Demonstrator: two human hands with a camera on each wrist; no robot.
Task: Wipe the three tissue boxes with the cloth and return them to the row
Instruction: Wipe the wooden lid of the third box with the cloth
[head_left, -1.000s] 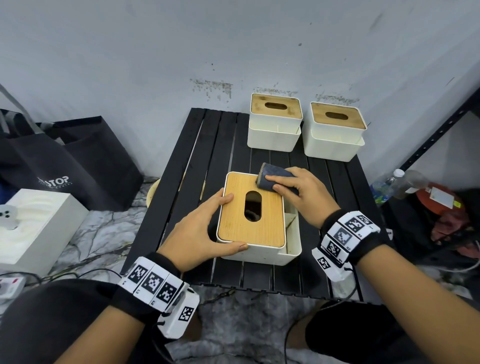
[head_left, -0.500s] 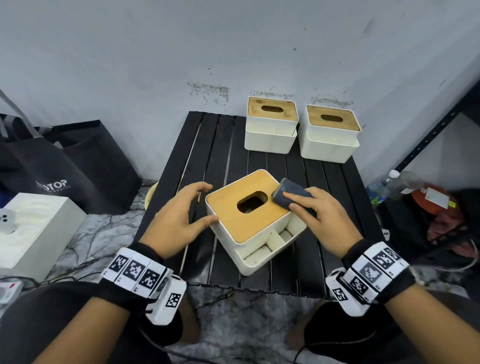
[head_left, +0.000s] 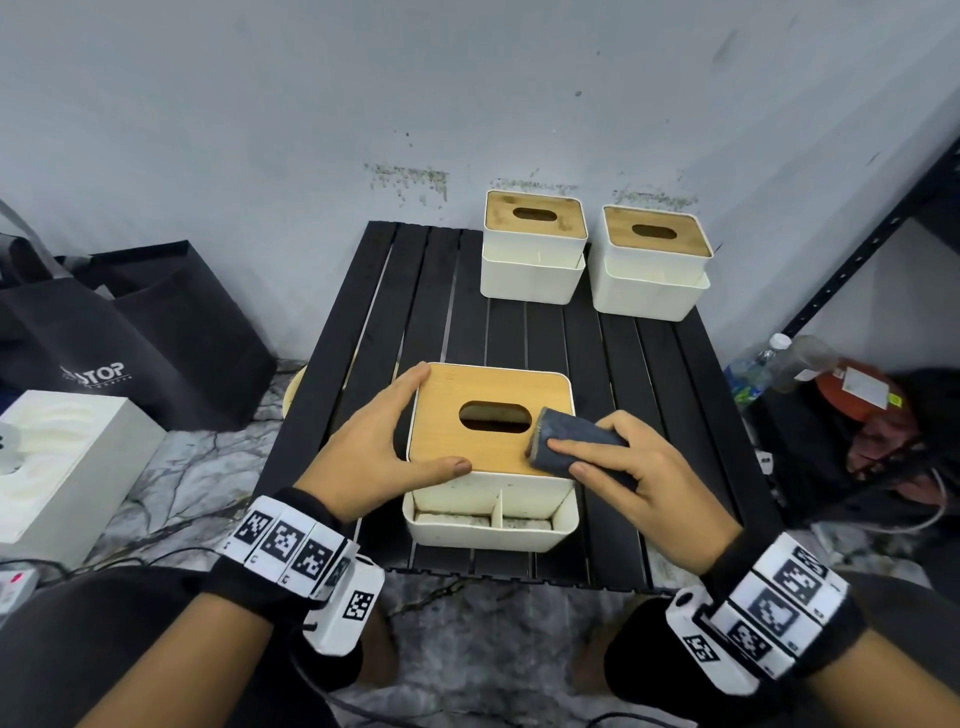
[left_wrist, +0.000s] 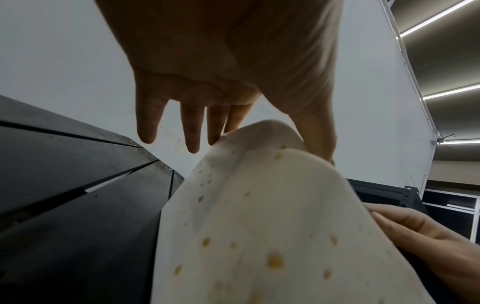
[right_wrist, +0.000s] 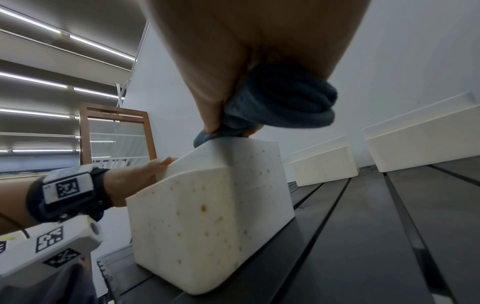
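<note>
The near tissue box (head_left: 488, 525) stands on the black slatted table (head_left: 519, 338); it is white with a bamboo lid and its open compartments face me. My left hand (head_left: 384, 441) rests against its left side with straight fingers, index at the far-left corner and thumb on the lid's front edge. My right hand (head_left: 618, 467) grips a folded blue-grey cloth (head_left: 571, 441) and presses it on the lid just right of the slot. In the right wrist view the cloth (right_wrist: 280, 102) touches the speckled box (right_wrist: 207, 216) at its top edge. Two more tissue boxes (head_left: 535, 244) (head_left: 652, 260) stand side by side at the back.
The wall rises right behind the back boxes. Black bags (head_left: 130, 332) and a white box (head_left: 67, 467) sit on the floor to the left. A black shelf frame (head_left: 883, 228), a bottle (head_left: 763, 364) and clutter lie to the right. Cables cross the marble floor.
The near box has been turned on the table so its compartments now face me instead of the right. The cloth slid from the lid's far-right corner to beside the slot.
</note>
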